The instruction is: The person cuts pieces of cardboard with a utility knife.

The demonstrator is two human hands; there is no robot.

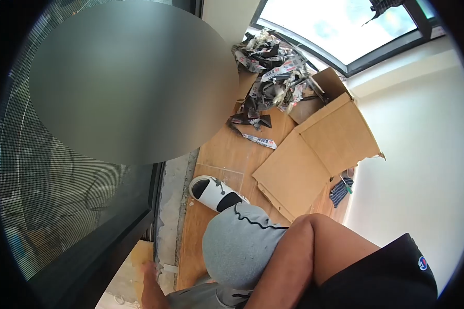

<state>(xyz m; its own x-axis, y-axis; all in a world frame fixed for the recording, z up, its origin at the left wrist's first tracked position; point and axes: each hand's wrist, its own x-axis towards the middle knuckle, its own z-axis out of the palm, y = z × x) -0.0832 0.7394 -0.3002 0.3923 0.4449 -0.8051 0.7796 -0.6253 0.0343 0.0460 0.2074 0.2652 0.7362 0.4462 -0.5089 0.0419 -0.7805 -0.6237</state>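
Note:
At the lower left edge, my left hand (150, 286) is low beside the door frame, close over a yellowish board (141, 255). Its fingers are smeared, and I cannot tell whether it holds anything. My right hand is out of view. Grey cloth with a black cord (242, 244) bulges up at the bottom centre. Beside it, a bent bare limb (294, 252) comes out of a black garment (379, 275) with a small round logo. A white shoe with black patches (211, 193) rests on the wooden floor just beyond the grey cloth.
An opened cardboard box (314, 149) lies on the floor, with a heap of torn printed wrapping (276, 72) behind it. A green-handled tool (347, 185) lies on striped cloth (339, 194) by the white wall. A dark-framed mesh door (134, 232) stands left. A blurred oval hides the upper left.

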